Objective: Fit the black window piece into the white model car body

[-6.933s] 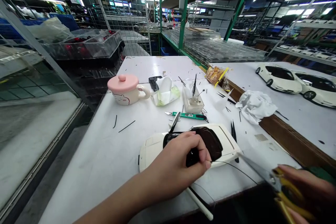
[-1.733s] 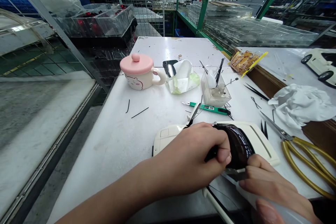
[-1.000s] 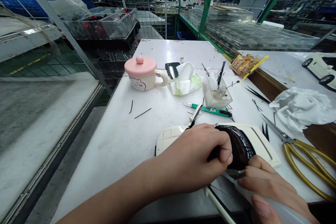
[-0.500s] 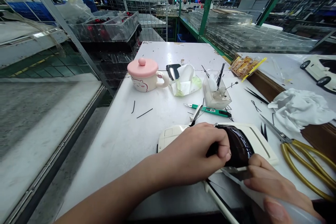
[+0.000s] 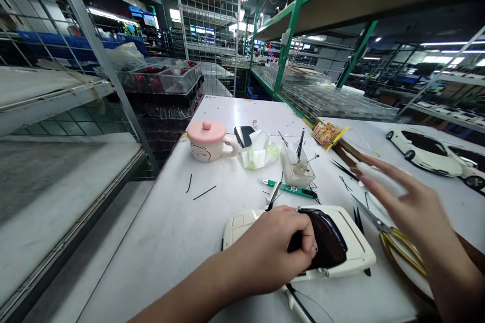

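Note:
A cream-white model car with a dark glossy canopy lies on the table before me. My left hand is closed over its middle, fingers curled at the canopy and hiding part of the body. At the right my right hand is raised off the car, its fingers stretched out and slightly blurred. Something white shows by these fingers; I cannot tell whether it is the crumpled cloth or a held thing. Gold-handled scissors lie below that hand. Black tweezers lie beyond it.
A green craft knife lies beyond the car, near a clear box of small tools. Farther back are a pink-lidded mug, crumpled tissue, a phone and a snack packet. More white model cars stand right.
My right hand has left the car's near side and moved up and right, its fingers opening out. The left hand stays on the car. The view has tilted up and turned right.

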`<state>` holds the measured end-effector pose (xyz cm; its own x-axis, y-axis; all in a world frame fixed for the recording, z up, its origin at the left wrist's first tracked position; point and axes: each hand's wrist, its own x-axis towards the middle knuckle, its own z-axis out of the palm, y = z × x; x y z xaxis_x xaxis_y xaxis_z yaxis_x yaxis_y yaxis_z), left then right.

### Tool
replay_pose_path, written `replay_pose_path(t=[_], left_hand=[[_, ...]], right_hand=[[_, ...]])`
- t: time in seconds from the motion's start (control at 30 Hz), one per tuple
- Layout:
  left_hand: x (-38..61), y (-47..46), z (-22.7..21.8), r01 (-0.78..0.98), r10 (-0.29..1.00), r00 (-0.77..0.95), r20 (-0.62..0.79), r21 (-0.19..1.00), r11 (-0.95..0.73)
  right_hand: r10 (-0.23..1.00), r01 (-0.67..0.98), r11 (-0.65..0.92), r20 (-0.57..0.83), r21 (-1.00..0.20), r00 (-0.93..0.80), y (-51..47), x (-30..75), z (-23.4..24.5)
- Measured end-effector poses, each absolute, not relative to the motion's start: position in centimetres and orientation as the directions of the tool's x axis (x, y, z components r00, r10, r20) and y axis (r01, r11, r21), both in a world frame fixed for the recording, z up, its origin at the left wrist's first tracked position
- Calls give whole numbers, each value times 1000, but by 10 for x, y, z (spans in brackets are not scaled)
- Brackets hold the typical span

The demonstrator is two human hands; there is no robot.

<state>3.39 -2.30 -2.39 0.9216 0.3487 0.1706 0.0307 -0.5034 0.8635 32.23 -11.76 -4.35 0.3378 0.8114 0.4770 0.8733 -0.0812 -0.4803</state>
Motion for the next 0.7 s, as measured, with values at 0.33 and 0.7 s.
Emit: replay_pose_path(t=[0.33, 0.7], left_hand=[[33, -22, -27, 68, 378, 915, 143, 867, -493], [35, -21, -28, 60, 372, 918, 136, 880, -470]], right_hand=[[924, 893, -258, 175, -368, 339, -56, 358, -77], [992, 979, -56, 101, -197, 77, -149, 335, -80]])
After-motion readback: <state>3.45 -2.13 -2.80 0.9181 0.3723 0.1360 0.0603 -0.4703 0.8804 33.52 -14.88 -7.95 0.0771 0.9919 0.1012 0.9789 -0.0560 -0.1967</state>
